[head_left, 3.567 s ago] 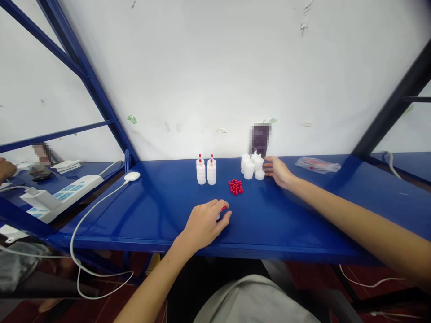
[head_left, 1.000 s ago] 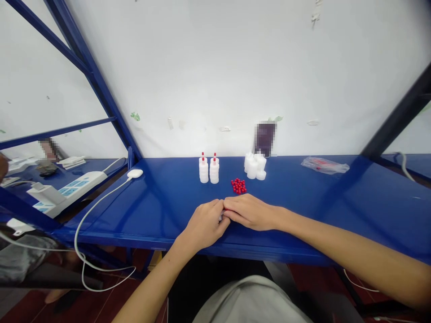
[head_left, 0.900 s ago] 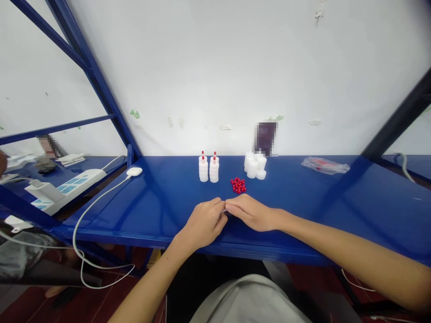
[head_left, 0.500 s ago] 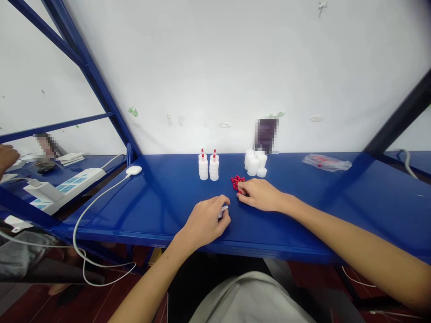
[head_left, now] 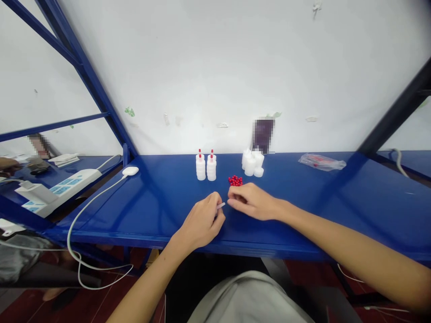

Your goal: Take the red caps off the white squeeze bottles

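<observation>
My left hand (head_left: 202, 220) is closed around a small white nozzle cap (head_left: 221, 205), whose pointed tip sticks out between thumb and forefinger toward the right. Close by on the right, my right hand (head_left: 252, 202) has thumb and fingers pinched together near that tip; what they hold, if anything, is hidden. Just beyond the right hand lies a small pile of red tip caps (head_left: 235, 180). Several white bottles with red-tipped nozzles (head_left: 206, 168) stand upright in two rows farther back.
White containers (head_left: 249, 166) stand in a group by the wall. A clear plastic bag (head_left: 322, 161) with red bits lies on the blue table (head_left: 161, 193). On the left are a white cable (head_left: 90, 204), a power strip (head_left: 72, 185) and another person's hand (head_left: 9, 165).
My right hand has drawn back from the red cap pile toward me and the left hand. The white tip in my left hand now points more clearly to the right.
</observation>
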Tool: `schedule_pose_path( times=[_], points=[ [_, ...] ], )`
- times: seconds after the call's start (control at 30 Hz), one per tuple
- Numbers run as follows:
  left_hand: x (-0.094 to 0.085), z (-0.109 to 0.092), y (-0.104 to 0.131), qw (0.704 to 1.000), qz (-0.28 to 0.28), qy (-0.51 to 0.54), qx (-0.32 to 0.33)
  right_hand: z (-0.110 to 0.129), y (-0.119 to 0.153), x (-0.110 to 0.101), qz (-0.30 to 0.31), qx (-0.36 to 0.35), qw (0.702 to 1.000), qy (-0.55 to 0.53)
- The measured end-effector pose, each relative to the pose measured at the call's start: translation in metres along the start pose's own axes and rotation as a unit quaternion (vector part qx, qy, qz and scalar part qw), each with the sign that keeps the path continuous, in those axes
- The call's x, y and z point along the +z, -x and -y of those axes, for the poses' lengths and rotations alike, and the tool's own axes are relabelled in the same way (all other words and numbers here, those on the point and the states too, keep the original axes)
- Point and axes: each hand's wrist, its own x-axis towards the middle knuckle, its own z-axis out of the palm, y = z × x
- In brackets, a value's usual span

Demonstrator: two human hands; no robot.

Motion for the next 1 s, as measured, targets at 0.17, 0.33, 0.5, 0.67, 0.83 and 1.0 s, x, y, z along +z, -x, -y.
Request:
schedule_pose_path(
  times=[0.17,0.33,0.5,0.67,0.83,1.0],
  points=[
    [0.004,0.003,-0.002,1.0,0.005,-0.003,0.023,0.014,0.002,0.014,-0.006,-0.037,0.999,-0.008],
    [0.005,0.004,-0.004,0.999,0.01,0.02,0.027,0.01,0.001,0.011,0.0,-0.027,1.0,0.0],
    [0.004,0.003,-0.003,0.999,0.011,0.043,0.012,0.01,0.001,0.01,-0.013,-0.025,1.0,0.006],
    [0.002,0.0,-0.002,0.997,0.023,0.073,-0.023,0.008,0.001,0.016,-0.045,-0.067,0.996,-0.031],
    [0.004,0.0,-0.003,0.999,0.021,0.029,-0.028,-0.018,0.002,-0.006,-0.264,-0.024,0.964,-0.004],
    [0.002,-0.001,-0.003,0.997,0.037,-0.052,0.036,-0.069,0.007,-0.051,-0.416,0.144,0.883,0.163]
  ],
)
